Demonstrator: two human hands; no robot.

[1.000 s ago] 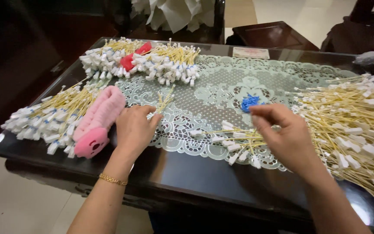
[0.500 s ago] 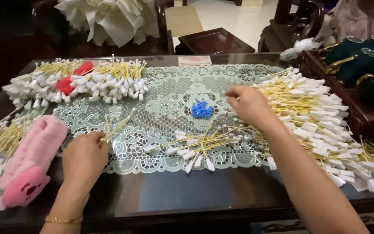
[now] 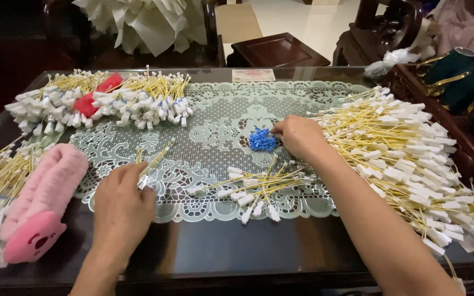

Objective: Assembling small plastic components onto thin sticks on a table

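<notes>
Right hand, centre frame, pinches at the small heap of blue plastic clips on the lace runner. Left hand, lower left, holds thin yellow white-tipped wires in a narrow grip. I judge clip pick-up in hand; next needs one clip separated.

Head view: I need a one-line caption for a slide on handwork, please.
Right hand reaches the small blue pile on the lace mat; left hand pinches yellow wires.
</notes>
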